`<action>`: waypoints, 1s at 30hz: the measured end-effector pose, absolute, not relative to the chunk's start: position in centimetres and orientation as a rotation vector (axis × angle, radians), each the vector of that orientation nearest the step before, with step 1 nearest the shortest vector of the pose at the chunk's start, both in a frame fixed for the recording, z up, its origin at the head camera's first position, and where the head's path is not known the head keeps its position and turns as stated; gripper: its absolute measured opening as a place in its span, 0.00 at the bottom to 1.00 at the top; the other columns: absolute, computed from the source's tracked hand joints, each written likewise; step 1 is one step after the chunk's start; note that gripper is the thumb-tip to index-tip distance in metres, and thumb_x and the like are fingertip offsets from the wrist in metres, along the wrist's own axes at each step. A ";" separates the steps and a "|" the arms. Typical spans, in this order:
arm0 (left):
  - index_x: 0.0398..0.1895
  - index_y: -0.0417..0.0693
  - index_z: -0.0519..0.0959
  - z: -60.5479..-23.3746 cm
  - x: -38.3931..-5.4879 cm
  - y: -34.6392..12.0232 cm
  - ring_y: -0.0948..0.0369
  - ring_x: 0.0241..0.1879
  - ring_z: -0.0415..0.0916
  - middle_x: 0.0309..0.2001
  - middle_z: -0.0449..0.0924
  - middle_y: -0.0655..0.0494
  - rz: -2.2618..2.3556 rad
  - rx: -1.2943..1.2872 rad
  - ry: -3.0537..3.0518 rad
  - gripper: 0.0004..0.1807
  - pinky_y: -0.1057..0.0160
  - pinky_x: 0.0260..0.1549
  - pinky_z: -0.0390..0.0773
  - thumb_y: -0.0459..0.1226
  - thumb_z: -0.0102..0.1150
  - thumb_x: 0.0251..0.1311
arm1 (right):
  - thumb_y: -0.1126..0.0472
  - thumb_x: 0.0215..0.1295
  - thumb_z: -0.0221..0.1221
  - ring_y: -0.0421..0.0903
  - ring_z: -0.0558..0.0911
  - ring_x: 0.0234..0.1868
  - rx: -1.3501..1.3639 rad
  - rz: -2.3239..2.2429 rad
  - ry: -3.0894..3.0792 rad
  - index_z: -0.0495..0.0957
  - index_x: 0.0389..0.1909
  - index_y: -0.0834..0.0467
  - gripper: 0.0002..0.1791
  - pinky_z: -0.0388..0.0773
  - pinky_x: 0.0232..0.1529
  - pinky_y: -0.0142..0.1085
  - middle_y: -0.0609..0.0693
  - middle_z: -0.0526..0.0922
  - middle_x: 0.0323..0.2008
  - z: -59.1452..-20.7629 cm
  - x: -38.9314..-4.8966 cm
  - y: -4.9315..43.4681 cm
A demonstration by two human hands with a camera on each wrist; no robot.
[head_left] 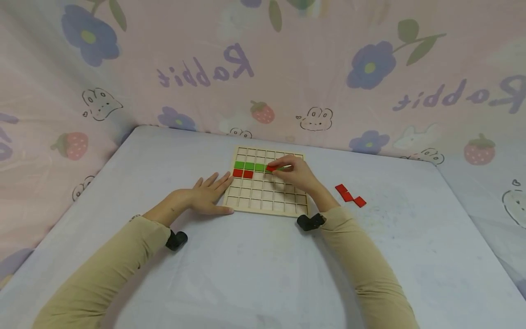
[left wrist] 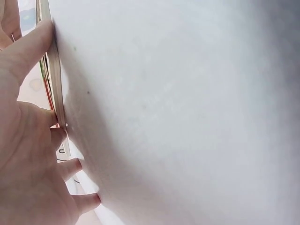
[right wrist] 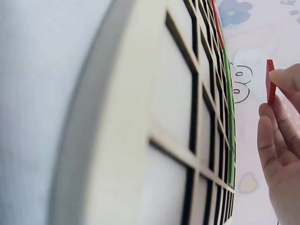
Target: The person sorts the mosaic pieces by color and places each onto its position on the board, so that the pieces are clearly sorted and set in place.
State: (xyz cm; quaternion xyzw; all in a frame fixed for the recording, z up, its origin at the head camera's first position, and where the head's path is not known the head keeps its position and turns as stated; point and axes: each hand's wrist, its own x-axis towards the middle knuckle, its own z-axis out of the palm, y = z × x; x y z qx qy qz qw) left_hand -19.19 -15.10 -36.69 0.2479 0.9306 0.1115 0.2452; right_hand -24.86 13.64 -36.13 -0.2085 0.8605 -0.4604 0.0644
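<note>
A wooden grid board (head_left: 255,205) lies flat on the table, with a row of green square tiles (head_left: 249,166) and two red tiles (head_left: 243,173) in the row below. My right hand (head_left: 297,174) pinches another red square tile (right wrist: 270,82) between thumb and fingers, held above the board in the right wrist view. In the head view it overlaps the green row, part of which my hand hides. My left hand (head_left: 207,196) lies with spread fingers at the board's left edge, its thumb by the lower left corner.
Several loose red tiles (head_left: 344,192) lie on the white table (head_left: 246,269) right of the board. A fabric backdrop (head_left: 279,82) with flowers and rabbits rises behind the table. Each wrist wears a black camera mount (head_left: 176,240).
</note>
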 end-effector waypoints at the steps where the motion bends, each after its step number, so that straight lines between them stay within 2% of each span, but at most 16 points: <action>1: 0.77 0.48 0.32 -36.7 -19.2 -15.1 0.43 0.75 0.22 0.77 0.23 0.52 0.307 0.677 2.542 0.53 0.33 0.67 0.31 0.63 0.48 0.62 | 0.65 0.62 0.62 0.50 0.75 0.56 -0.628 -1.394 2.589 0.83 0.49 0.59 0.14 0.75 0.57 0.45 0.55 0.79 0.52 -36.2 -24.8 13.6; 9: 0.77 0.49 0.32 -36.8 -19.2 -15.0 0.44 0.75 0.22 0.77 0.23 0.53 0.310 0.679 2.551 0.53 0.33 0.67 0.31 0.62 0.49 0.62 | 0.65 0.62 0.62 0.51 0.75 0.54 -0.628 -1.397 2.558 0.82 0.49 0.61 0.14 0.75 0.55 0.45 0.57 0.79 0.51 -36.3 -24.8 12.9; 21: 0.77 0.47 0.33 -36.1 -18.9 -15.0 0.44 0.75 0.23 0.77 0.23 0.52 0.307 0.682 2.541 0.53 0.34 0.68 0.30 0.62 0.48 0.63 | 0.63 0.62 0.62 0.50 0.79 0.48 -0.585 -1.257 2.609 0.82 0.50 0.55 0.14 0.76 0.49 0.42 0.53 0.78 0.51 -36.3 -24.6 11.9; 27: 0.77 0.49 0.32 -36.5 -19.0 -15.0 0.44 0.75 0.23 0.77 0.23 0.53 0.292 0.679 2.548 0.53 0.34 0.68 0.31 0.62 0.48 0.63 | 0.63 0.62 0.62 0.48 0.78 0.46 -0.584 -1.172 2.634 0.83 0.49 0.55 0.14 0.74 0.48 0.41 0.52 0.79 0.47 -36.5 -24.7 11.5; 30: 0.77 0.46 0.33 -36.1 -18.9 -15.0 0.42 0.75 0.24 0.77 0.24 0.50 0.300 0.678 2.546 0.53 0.33 0.67 0.31 0.60 0.50 0.63 | 0.63 0.62 0.61 0.47 0.78 0.43 -0.627 -1.124 2.650 0.83 0.48 0.55 0.13 0.74 0.45 0.39 0.51 0.80 0.45 -36.6 -24.8 11.3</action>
